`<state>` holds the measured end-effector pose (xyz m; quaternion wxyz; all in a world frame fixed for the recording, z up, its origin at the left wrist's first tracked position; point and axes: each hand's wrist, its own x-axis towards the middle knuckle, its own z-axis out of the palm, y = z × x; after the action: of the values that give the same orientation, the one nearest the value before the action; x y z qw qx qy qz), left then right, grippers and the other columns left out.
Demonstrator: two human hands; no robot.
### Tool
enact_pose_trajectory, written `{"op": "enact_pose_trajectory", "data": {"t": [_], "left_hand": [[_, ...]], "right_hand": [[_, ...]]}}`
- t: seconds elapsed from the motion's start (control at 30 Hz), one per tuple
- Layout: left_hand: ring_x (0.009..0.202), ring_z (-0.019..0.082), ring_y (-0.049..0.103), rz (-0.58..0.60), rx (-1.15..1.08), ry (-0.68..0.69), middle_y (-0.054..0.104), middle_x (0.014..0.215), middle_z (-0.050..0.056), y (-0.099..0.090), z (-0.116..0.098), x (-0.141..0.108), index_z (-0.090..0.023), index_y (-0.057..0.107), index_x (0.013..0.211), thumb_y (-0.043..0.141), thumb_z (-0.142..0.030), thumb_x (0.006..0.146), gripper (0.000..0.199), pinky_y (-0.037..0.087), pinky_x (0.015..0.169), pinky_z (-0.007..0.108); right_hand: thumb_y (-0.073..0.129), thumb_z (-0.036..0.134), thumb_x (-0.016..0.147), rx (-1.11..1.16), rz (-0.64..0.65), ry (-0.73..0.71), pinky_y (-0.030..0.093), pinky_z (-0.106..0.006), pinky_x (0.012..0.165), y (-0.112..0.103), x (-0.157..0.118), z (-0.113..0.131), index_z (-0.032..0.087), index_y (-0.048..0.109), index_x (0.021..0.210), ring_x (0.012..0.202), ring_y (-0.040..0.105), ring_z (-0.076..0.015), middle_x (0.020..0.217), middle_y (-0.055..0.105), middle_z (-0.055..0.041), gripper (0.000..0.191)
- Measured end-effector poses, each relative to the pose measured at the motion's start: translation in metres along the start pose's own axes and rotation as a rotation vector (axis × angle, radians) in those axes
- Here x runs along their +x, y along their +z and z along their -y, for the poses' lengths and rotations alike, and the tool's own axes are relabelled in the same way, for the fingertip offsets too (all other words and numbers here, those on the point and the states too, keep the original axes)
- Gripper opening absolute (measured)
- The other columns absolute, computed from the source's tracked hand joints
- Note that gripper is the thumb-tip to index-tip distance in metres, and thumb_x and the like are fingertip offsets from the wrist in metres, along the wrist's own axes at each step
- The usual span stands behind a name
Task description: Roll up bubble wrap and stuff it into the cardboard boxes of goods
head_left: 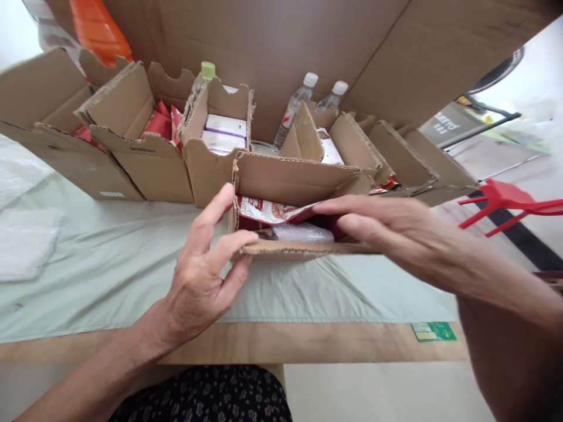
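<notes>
An open cardboard box (303,248) lies in front of me at the middle of the table. Inside it are a red and white packet (272,211) and a clear bubble-wrapped item (303,232). My left hand (206,258) grips the box's left end, thumb and fingers on its near wall and corner. My right hand (387,228) reaches over the box's right part, fingers extended and together, the fingertips at the packet's right edge. What lies under my right hand is hidden.
Several cardboard bins (149,158) line the back, holding red packets and white boxes (224,133). Bottles (299,105) stand behind them. A large cardboard sheet (264,53) rises behind. A green card (434,332) lies at the front edge; a red stool (505,199) is at right.
</notes>
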<state>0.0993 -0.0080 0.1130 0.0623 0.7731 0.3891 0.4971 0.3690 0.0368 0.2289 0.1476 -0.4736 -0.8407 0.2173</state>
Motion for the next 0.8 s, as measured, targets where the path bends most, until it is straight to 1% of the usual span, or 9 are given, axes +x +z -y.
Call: {"op": "enact_pose_trajectory", "data": {"t": [0.13, 0.2, 0.27, 0.33, 0.4, 0.47, 0.6, 0.7, 0.8], "left_hand": [[0.151, 0.034, 0.045, -0.054, -0.1, -0.175, 0.028, 0.174, 0.011, 0.005, 0.006, -0.016, -0.033, 0.032, 0.161, 0.071, -0.018, 0.092, 0.08, 0.045, 0.121, 0.055], [0.149, 0.035, 0.047, -0.036, -0.167, -0.321, 0.032, 0.171, 0.011, 0.009, 0.011, -0.026, -0.035, 0.025, 0.165, 0.072, -0.027, 0.093, 0.086, 0.044, 0.121, 0.057], [0.145, 0.035, 0.051, 0.009, -0.229, -0.476, 0.041, 0.167, 0.013, 0.014, 0.015, -0.033, -0.033, 0.026, 0.165, 0.071, -0.035, 0.094, 0.084, 0.044, 0.12, 0.06], [0.143, 0.036, 0.052, 0.052, -0.301, -0.591, 0.046, 0.163, 0.014, 0.02, 0.019, -0.037, -0.03, 0.03, 0.163, 0.071, -0.043, 0.093, 0.082, 0.044, 0.119, 0.062], [0.142, 0.036, 0.053, 0.087, -0.396, -0.651, 0.048, 0.161, 0.016, 0.028, 0.022, -0.035, -0.026, 0.034, 0.161, 0.07, -0.047, 0.092, 0.08, 0.044, 0.118, 0.062], [0.141, 0.035, 0.054, 0.108, -0.491, -0.677, 0.05, 0.159, 0.016, 0.035, 0.023, -0.029, -0.024, 0.041, 0.156, 0.067, -0.048, 0.093, 0.072, 0.046, 0.118, 0.058], [0.131, 0.029, 0.062, 0.078, -0.564, -0.71, 0.062, 0.146, 0.012, 0.039, 0.017, -0.029, -0.022, 0.05, 0.146, 0.063, -0.05, 0.096, 0.058, 0.053, 0.111, 0.047], [0.121, 0.029, 0.067, 0.074, -0.481, -0.768, 0.071, 0.129, 0.011, 0.023, 0.001, -0.056, -0.019, 0.062, 0.13, 0.066, -0.053, 0.095, 0.049, 0.056, 0.103, 0.042], [0.099, 0.03, 0.073, 0.069, -0.318, -0.933, 0.075, 0.097, 0.009, -0.004, -0.018, -0.097, -0.018, 0.073, 0.098, 0.069, -0.059, 0.091, 0.042, 0.06, 0.09, 0.04]], "right_hand": [[0.071, 0.042, 0.093, -0.062, -0.679, 0.167, 0.056, -0.037, 0.081, -0.009, -0.044, -0.025, 0.028, 0.083, 0.102, 0.087, 0.074, -0.0207, 0.096, 0.081, -0.0037, 0.02], [0.075, 0.033, 0.087, 0.091, -0.852, 0.251, 0.057, -0.04, 0.085, 0.001, -0.068, -0.05, 0.025, 0.082, 0.097, 0.089, 0.074, -0.0217, 0.096, 0.08, -0.0063, 0.015], [0.077, 0.035, 0.082, 0.267, -0.786, 0.338, 0.06, -0.042, 0.085, 0.022, -0.085, -0.075, 0.024, 0.079, 0.098, 0.089, 0.074, -0.0234, 0.097, 0.079, -0.0078, 0.02], [0.078, 0.047, 0.08, 0.324, -0.512, 0.395, 0.062, -0.044, 0.086, 0.05, -0.091, -0.093, 0.024, 0.075, 0.111, 0.098, 0.073, -0.0273, 0.11, 0.078, -0.0103, 0.038], [0.076, 0.059, 0.081, 0.319, -0.336, 0.371, 0.061, -0.048, 0.092, 0.079, -0.084, -0.102, 0.025, 0.067, 0.125, 0.111, 0.07, -0.0313, 0.128, 0.073, -0.0127, 0.055], [0.071, 0.068, 0.083, 0.321, -0.339, 0.326, 0.059, -0.05, 0.094, 0.105, -0.07, -0.102, 0.024, 0.063, 0.126, 0.113, 0.069, -0.0323, 0.131, 0.071, -0.0138, 0.062], [0.061, 0.078, 0.085, 0.317, -0.489, 0.314, 0.058, -0.044, 0.081, 0.134, -0.056, -0.087, 0.021, 0.062, 0.106, 0.09, 0.068, -0.0281, 0.103, 0.075, -0.0121, 0.061], [0.059, 0.072, 0.09, 0.263, -0.494, 0.356, 0.053, -0.036, 0.061, 0.147, -0.079, -0.064, 0.022, 0.062, 0.089, 0.066, 0.061, -0.0225, 0.077, 0.069, -0.0059, 0.051], [0.056, 0.066, 0.095, 0.269, -0.403, 0.381, 0.04, -0.033, 0.044, 0.157, -0.104, -0.033, 0.024, 0.061, 0.08, 0.047, 0.046, -0.0177, 0.06, 0.055, -0.0005, 0.045]]}}
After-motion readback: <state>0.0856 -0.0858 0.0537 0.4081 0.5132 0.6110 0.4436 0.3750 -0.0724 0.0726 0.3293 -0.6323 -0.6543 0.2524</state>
